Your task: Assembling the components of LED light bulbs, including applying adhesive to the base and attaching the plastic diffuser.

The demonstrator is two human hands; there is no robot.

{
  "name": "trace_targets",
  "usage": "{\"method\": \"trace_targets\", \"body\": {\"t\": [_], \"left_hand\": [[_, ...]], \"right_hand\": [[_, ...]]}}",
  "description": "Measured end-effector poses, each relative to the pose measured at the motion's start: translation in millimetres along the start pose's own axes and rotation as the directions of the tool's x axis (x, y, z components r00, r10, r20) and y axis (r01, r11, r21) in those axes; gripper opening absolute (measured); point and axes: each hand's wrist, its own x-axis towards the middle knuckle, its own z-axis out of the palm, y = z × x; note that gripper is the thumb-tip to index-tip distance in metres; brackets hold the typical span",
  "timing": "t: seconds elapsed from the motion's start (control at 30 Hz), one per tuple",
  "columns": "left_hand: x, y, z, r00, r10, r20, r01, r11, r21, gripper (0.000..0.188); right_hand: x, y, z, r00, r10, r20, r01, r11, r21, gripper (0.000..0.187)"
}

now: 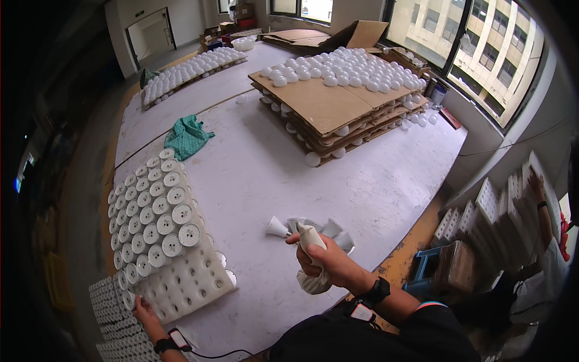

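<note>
My right hand [332,260] is wrapped round a soft off-white piping bag [312,240]. Its narrow tip points up and to the left, and its bulging end hangs below the fist. Behind it, several white cone-shaped bulb housings [277,227] lie on the table, partly hidden by the hand and bag. At the lower left, my left hand [143,312] pinches a white bulb housing [128,300] at the near edge of a holed white foam tray [190,286]. Rows of upright bulb housings [160,205] fill the far part of that tray; its near holes are bare.
A stack of cardboard sheets [319,105] with white bulb domes [356,66] stands at the back right of the white table [253,181]. A green cloth [188,137] lies past the tray. More trays [488,202] lean at right, near another person's arm [538,202] and a blue stool [422,268].
</note>
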Motion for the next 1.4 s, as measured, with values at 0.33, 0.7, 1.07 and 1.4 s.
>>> {"method": "trace_targets", "body": {"t": [0.33, 0.7, 1.07, 1.4], "left_hand": [[-255, 110, 132, 0.720, -0.447, 0.532, 0.581, 0.807, -0.108, 0.054], [-360, 112, 178, -0.086, -0.575, 0.814, 0.805, 0.441, 0.397, 0.060], [-377, 122, 202, -0.125, -0.620, 0.775, 0.717, 0.483, 0.502, 0.056], [-374, 134, 203, -0.199, -0.665, 0.720, 0.765, 0.353, 0.538, 0.045]], "right_hand": [[-39, -24, -15, 0.975, -0.137, -0.174, 0.082, 0.954, -0.290, 0.028], [-76, -52, -16, 0.898, -0.422, 0.127, 0.311, 0.404, -0.860, 0.034], [-83, -51, -12, 0.853, -0.460, 0.246, 0.402, 0.279, -0.872, 0.041], [-74, -40, -4, 0.698, -0.580, 0.419, 0.490, -0.040, -0.871, 0.046]]}}
